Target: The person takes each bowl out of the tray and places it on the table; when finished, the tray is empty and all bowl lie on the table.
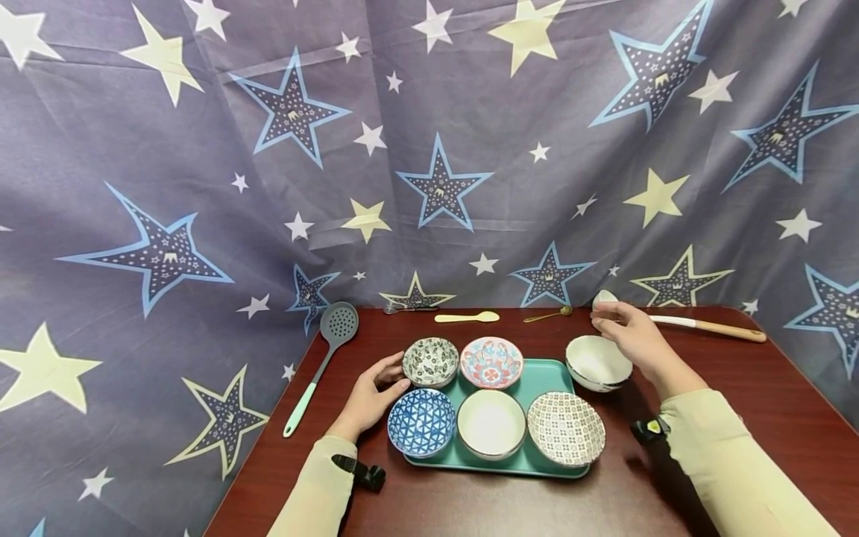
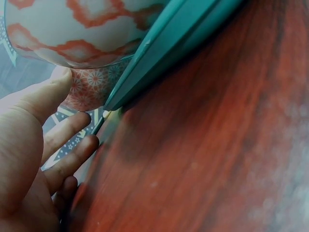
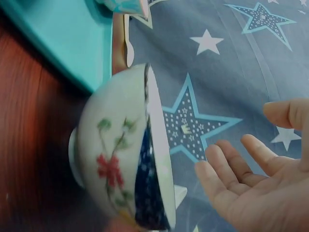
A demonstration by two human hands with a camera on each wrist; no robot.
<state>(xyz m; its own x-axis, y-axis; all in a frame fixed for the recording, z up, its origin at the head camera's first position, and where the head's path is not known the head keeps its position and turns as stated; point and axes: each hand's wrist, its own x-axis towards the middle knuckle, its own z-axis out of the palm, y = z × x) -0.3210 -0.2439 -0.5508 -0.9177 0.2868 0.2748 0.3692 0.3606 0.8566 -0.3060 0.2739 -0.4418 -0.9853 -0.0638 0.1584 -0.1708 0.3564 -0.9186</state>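
Observation:
In the head view my left hand (image 1: 372, 395) lies beside a black-and-white floral bowl (image 1: 431, 362) at the left of the teal tray (image 1: 552, 377). Its fingers are loosely bent; the left wrist view has the thumb (image 2: 57, 89) against or close to a bowl's patterned side. My right hand (image 1: 627, 335) hovers above the rim of a white bowl (image 1: 597, 362) standing right of the tray, fingers spread and apart from it. That bowl's outside (image 3: 113, 150) carries red flowers and a dark blue patch. Nothing is gripped by either hand.
Also on the tray are pink flowered (image 1: 491, 363), blue triangle-patterned (image 1: 421, 423), plain cream (image 1: 491, 424) and checkered (image 1: 566, 429) bowls. A slotted turner (image 1: 338, 324) lies left. Behind are a yellow spoon (image 1: 467, 318), a small gold spoon (image 1: 546, 315) and a white-headed ladle (image 1: 711, 327).

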